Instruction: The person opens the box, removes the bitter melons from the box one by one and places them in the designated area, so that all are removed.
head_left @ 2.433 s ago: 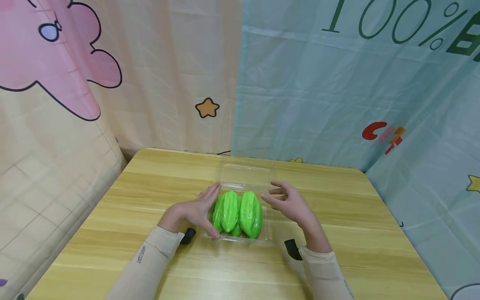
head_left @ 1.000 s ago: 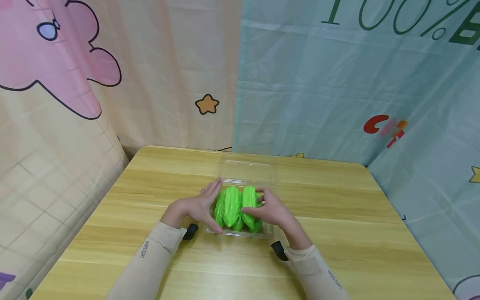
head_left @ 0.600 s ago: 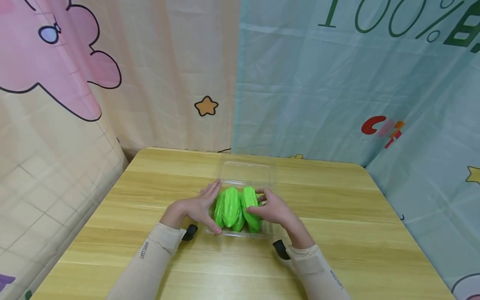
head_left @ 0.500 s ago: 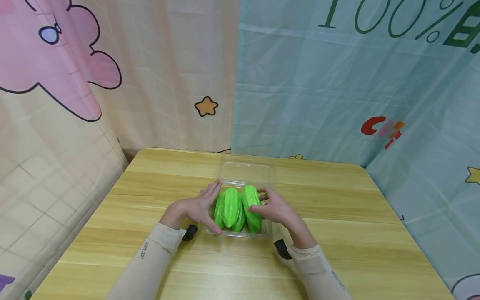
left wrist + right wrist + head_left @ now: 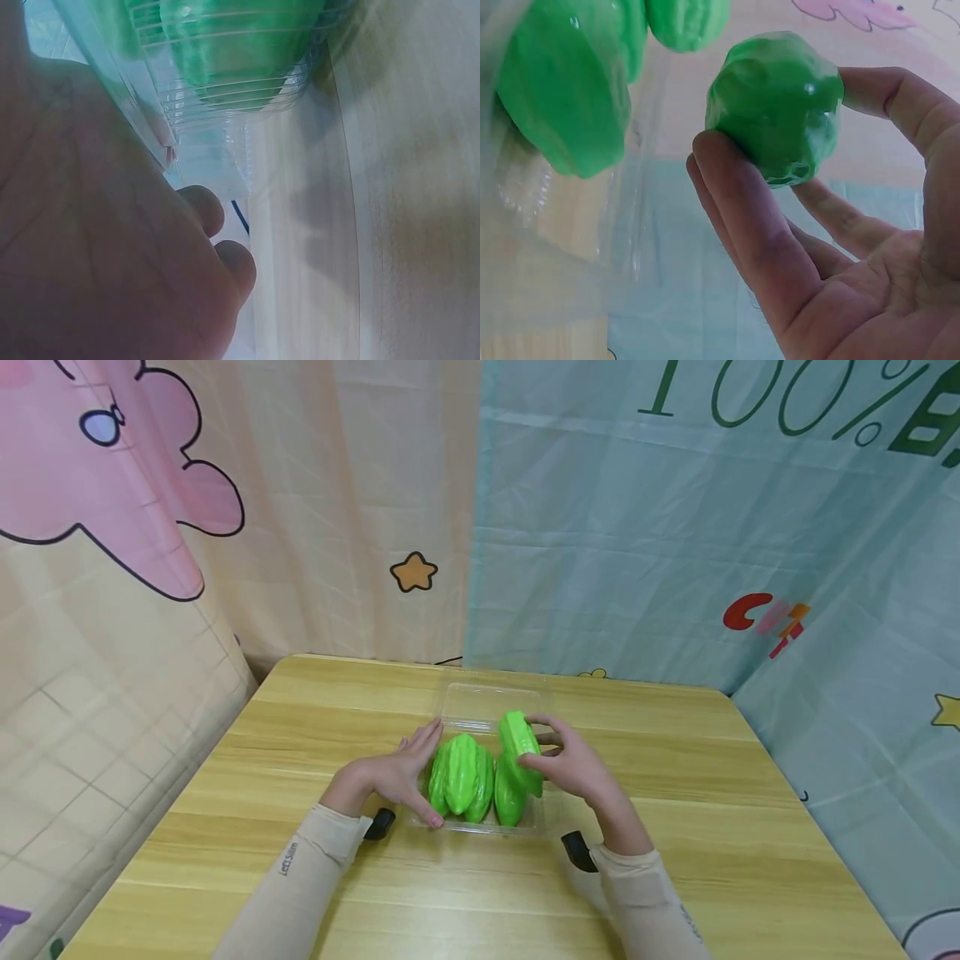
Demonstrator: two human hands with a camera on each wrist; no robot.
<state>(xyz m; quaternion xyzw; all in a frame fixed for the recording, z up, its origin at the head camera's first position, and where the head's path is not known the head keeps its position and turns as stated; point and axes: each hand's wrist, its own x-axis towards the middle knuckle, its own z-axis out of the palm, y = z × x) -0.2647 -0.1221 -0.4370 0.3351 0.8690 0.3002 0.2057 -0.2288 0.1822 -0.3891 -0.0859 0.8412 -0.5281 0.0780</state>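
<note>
My right hand (image 5: 573, 764) pinches a bright green, ridged bitter melon (image 5: 519, 734) between thumb and fingers, tilted above the right part of a clear plastic clamshell box (image 5: 480, 829). In the right wrist view that bitter melon (image 5: 772, 105) appears end-on, well apart from the others. Beneath it another bitter melon (image 5: 510, 797) lies in the box, and several more (image 5: 461, 774) sit side by side at the left. My left hand (image 5: 397, 775) rests along the box's left side, fingers spread and straight, thumb at the front corner. The left wrist view shows its palm beside the clear wall (image 5: 217, 90).
The box's transparent lid (image 5: 491, 702) lies folded back toward the far edge of the wooden table (image 5: 337, 710). Printed curtains (image 5: 600, 527) hang behind and at both sides of the table. A black wrist mount (image 5: 579, 852) sits on each forearm.
My right hand has come in from the right, taken hold of a bitter melon and raised it, shifting slightly right and away, uncovering one below. My left hand stays at the box.
</note>
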